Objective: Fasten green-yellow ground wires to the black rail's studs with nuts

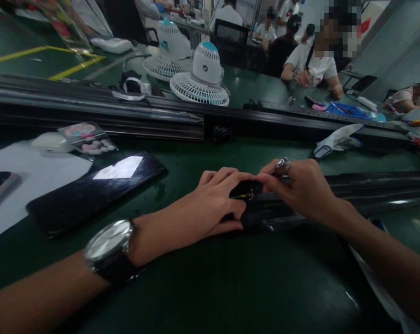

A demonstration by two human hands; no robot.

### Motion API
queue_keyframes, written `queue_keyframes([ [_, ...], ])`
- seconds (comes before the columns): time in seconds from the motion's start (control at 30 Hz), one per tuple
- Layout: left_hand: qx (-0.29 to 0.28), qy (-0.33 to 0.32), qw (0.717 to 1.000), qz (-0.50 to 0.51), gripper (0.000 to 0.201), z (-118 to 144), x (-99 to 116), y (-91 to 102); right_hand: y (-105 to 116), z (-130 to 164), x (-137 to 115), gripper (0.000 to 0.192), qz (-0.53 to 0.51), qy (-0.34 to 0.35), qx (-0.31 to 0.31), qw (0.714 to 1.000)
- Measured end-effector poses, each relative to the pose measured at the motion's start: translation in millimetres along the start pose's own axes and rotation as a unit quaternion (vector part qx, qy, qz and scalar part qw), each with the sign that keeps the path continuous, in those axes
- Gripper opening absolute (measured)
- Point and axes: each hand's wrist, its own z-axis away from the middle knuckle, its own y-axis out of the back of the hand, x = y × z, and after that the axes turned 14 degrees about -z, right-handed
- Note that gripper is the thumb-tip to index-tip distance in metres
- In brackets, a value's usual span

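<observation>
My left hand (pixel 213 202), with a watch at the wrist, is curled over the end of a long black bar (pixel 279 215) lying on the table. Its index finger reaches to the fingertips of my right hand (pixel 300 188). That hand wears rings and has thumb and forefinger pinched together above the bar; what sits in the pinch is too small and dark to make out. Between the two hands a short green-yellow wire (pixel 239 196) shows, with a small metal ring at its end. The rest of the wire is hidden behind my left fingers.
A black phone-like slab (pixel 98 195) and a sheet of paper (pixel 8 162) lie at left. Long dark metal profiles (pixel 126 116) cross the table beyond my hands. Behind them stand two white fans (pixel 204 74). A white glove (pixel 338 139) lies at right; a person (pixel 312 65) sits opposite.
</observation>
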Motion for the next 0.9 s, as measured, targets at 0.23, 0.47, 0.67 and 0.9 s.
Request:
queue_keyframes([
  [0.23,0.001,0.001,1.000,0.002,0.010,0,2,2.8,-6,0,-3,0.037,0.040,-0.010,0.020,0.999],
  [0.47,0.002,0.004,1.000,0.006,0.010,0,1,0.9,-13,1,-4,0.035,0.050,0.004,0.025,0.998],
  [0.67,0.010,0.003,1.000,0.010,0.010,0,0,1.2,-7,1,-2,0.038,0.084,0.070,-0.036,0.993],
  [0.9,0.003,0.012,1.000,0.019,0.007,-1,3,5.0,17,-2,1,0.020,0.016,0.156,-0.090,0.983],
])
